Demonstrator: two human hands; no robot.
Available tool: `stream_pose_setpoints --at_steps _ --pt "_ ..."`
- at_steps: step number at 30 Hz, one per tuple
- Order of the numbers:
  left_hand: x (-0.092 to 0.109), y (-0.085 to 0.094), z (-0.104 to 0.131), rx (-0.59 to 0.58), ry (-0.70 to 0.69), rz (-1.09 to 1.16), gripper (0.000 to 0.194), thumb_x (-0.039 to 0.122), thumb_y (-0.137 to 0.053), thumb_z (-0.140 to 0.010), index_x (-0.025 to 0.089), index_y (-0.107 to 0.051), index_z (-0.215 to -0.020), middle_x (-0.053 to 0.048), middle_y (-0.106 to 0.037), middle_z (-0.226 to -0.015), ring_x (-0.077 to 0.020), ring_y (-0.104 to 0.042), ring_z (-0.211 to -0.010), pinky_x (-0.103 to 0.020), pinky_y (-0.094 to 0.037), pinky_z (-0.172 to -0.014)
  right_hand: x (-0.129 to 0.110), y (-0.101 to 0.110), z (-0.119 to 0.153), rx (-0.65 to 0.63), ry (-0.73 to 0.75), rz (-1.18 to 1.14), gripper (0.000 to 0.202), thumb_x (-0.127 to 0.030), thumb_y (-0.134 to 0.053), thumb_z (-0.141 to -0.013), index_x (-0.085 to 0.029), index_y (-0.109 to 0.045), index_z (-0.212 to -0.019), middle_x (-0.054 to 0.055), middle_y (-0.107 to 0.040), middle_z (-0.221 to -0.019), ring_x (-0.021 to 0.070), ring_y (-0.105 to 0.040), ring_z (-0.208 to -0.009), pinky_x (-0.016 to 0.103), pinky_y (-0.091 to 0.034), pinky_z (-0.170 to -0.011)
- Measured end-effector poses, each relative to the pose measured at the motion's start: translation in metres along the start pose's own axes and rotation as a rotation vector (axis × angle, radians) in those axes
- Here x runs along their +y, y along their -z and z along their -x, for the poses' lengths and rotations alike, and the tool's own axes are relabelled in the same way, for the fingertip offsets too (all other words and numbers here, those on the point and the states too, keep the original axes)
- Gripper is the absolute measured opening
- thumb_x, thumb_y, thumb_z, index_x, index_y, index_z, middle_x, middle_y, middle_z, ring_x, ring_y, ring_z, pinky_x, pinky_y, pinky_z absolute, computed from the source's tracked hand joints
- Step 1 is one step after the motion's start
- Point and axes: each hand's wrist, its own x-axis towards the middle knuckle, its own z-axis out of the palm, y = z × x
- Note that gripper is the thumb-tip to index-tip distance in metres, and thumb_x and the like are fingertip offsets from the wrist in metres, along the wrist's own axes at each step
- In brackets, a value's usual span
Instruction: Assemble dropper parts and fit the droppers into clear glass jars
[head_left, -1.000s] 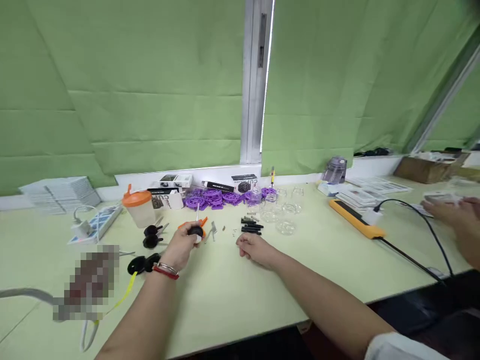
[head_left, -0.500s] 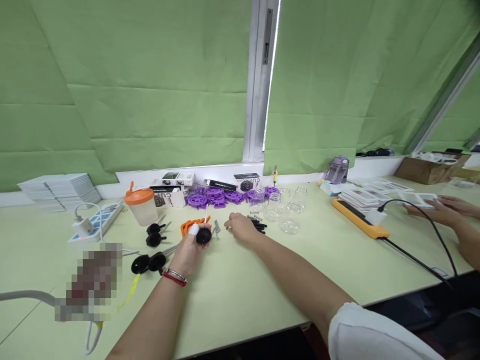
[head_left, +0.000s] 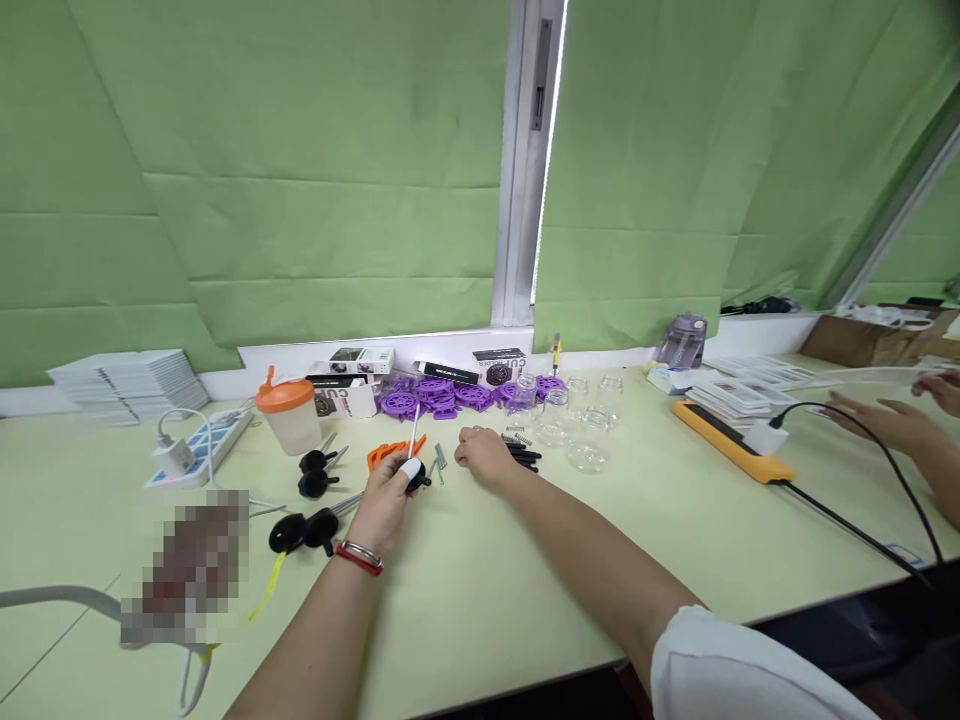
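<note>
Before you stretched a smooth, pale yellow-green table (head_left: 480,600). On it lay a heap of purple plastic openwork pieces (head_left: 435,395). Left of that heap stood a translucent cup with an orange lid (head_left: 289,415). Nearer you than the heap lay flat orange plastic pieces (head_left: 384,455) and slim black rods (head_left: 526,456); well to its right, a long yellow-and-black power strip (head_left: 731,453).

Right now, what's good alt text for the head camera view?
A person's left hand grips a black part and thin pale rod, while the right hand, its fingertips partly hidden, is near slim black pieces. Purple parts and clear containers sit farther back on the pale table.
</note>
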Motion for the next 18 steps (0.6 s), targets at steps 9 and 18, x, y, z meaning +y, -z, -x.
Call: stream_pose_setpoints --at_steps 9,18 --pt "0.009 -0.001 0.008 -0.064 0.059 -0.004 0.026 0.028 -0.069 -0.061 0.016 -0.057 -0.08 -0.004 -0.063 -0.084 -0.016 -0.06 -0.071 -0.026 -0.044 -0.059 -0.002 0.014 0.021 0.157 -0.1 -0.372 0.016 -0.018 -0.051 -0.083 -0.017 -0.067 -0.083 0.006 -0.062 -0.093 0.0137 -0.053 -0.078 0.025 -0.037 -0.07" --pt "0.005 -0.004 0.02 -0.414 0.154 -0.506 0.025 0.031 -0.069 -0.062 0.018 -0.057 -0.079 0.006 -0.047 -0.063 -0.0077 -0.037 -0.049 -0.02 -0.029 -0.045 0.006 0.015 0.096 0.049 -0.574 -1.61 0.018 -0.027 -0.065 -0.067 -0.017 -0.051 -0.069 -0.003 -0.054 -0.058 0.0061 -0.04 -0.045 0.021 -0.029 -0.043"
